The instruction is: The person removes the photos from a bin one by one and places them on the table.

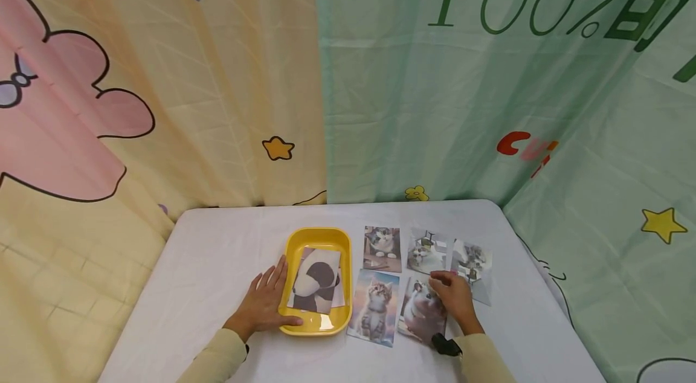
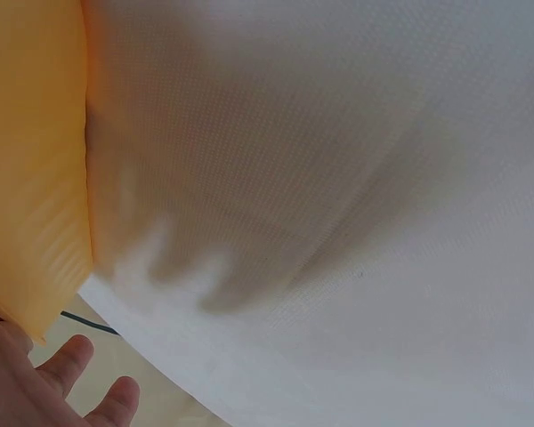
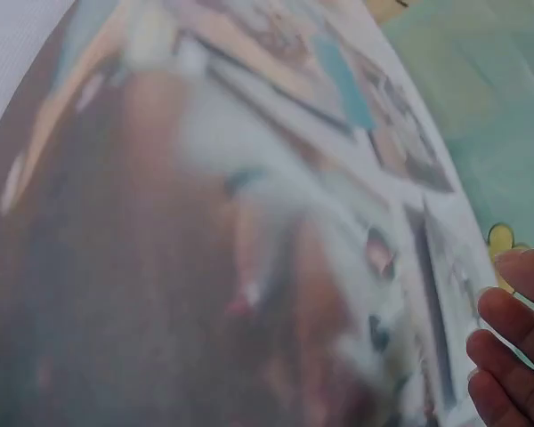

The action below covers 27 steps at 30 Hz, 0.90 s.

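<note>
My left hand [image 1: 264, 297] lies along the left side of a yellow tray [image 1: 318, 233], fingers stretched out and thumb over its near-left rim. In the left wrist view, fingertips [image 2: 67, 360] show beside the tray's outer wall [image 2: 36, 160]. Inside the tray lies a picture card [image 1: 315, 280] with a black-and-white animal, over another card's edge. My right hand [image 1: 455, 297] is at the upper right corner of a card with a plump, hamster-like animal [image 1: 423, 312]. Its fingers [image 3: 512, 320] are bent loosely; contact with the card cannot be told.
Left of the hamster-like card lies a kitten card [image 1: 375, 308]. Behind them are a cat card [image 1: 382, 248], another picture card [image 1: 426, 253] and a card [image 1: 473, 259] partly behind my right hand. All lie on a white-covered table [image 1: 228, 244], with curtains [image 1: 408, 99] behind.
</note>
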Available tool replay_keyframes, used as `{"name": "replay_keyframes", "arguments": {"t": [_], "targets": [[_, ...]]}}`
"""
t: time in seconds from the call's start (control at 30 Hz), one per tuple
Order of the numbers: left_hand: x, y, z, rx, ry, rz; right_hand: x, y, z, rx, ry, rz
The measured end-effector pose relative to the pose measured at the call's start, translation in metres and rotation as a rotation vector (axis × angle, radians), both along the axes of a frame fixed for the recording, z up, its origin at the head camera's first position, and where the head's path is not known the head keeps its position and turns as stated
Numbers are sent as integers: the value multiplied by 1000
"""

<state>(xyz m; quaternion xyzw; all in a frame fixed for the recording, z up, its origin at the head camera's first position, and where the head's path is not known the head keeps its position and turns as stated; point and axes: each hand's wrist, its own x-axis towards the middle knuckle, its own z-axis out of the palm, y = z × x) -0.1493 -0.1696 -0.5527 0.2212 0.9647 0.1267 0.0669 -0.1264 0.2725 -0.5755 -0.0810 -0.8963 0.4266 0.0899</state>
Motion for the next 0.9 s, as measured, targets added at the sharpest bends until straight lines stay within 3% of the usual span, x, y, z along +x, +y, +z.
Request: {"name": "replay_keyframes", "arguments": {"t": [0.27,0.53,0.9], "targets": [[1,1,2,-6,-21,8,-11,-26,23,-59,24,63],[1,1,5,-24,-31,4,-24,-67,26,-131,49,146],[1,0,3,-26,-19,3,-44,-130,42,-227,89,279]]}}
